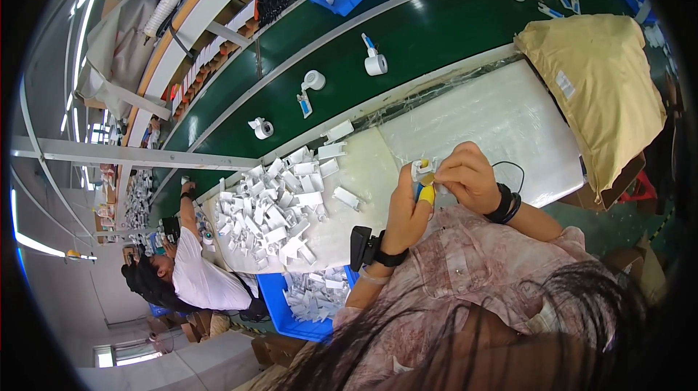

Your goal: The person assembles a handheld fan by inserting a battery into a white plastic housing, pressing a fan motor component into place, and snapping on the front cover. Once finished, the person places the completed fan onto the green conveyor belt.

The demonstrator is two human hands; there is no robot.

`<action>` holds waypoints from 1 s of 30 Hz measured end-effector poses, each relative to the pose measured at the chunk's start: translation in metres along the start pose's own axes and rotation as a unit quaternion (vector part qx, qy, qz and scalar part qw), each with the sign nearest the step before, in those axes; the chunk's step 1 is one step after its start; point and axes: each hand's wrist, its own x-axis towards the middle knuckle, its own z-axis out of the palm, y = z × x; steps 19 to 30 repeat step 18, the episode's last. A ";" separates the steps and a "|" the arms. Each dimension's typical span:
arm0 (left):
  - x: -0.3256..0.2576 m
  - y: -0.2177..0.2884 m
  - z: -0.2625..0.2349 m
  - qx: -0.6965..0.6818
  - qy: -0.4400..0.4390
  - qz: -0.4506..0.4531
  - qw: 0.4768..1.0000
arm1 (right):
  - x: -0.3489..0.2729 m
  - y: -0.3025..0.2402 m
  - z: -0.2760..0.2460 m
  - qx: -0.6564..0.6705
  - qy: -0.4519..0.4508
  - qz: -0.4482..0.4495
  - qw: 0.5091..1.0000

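Note:
Close in front of my body, both hands meet around a small white plastic part [419, 170] that shows blue and yellow areas. My left hand [404, 209] is closed on it from below, its thumb lying along a yellow patch. From the other side, my right hand [467, 175] pinches at the same part with bent fingers; the exact contact is hidden. To the left on the worktable [465, 122] lies a heap of loose white plastic pieces [273, 205], with single pieces [347, 197] near its edge.
Beyond the table runs a green conveyor belt [218, 149] carrying white round-headed units [376, 64] with blue strips. A blue bin [275, 307] of white parts stands below left. A yellowish sack [592, 78] is at right. A co-worker [211, 274] reaches over the belt.

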 end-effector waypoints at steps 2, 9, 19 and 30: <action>0.000 0.001 0.001 0.026 0.000 0.012 1.000 | 0.000 0.000 -0.001 0.000 -0.003 -0.006 1.000; 0.001 -0.007 0.002 0.056 0.004 0.020 0.998 | -0.001 0.000 -0.001 0.002 0.000 -0.003 1.000; -0.001 -0.007 0.003 0.055 0.009 0.033 0.998 | -0.004 0.000 -0.001 -0.022 -0.002 -0.006 1.000; -0.001 -0.007 0.003 0.055 0.009 0.033 0.998 | -0.004 0.000 -0.001 -0.022 -0.002 -0.006 1.000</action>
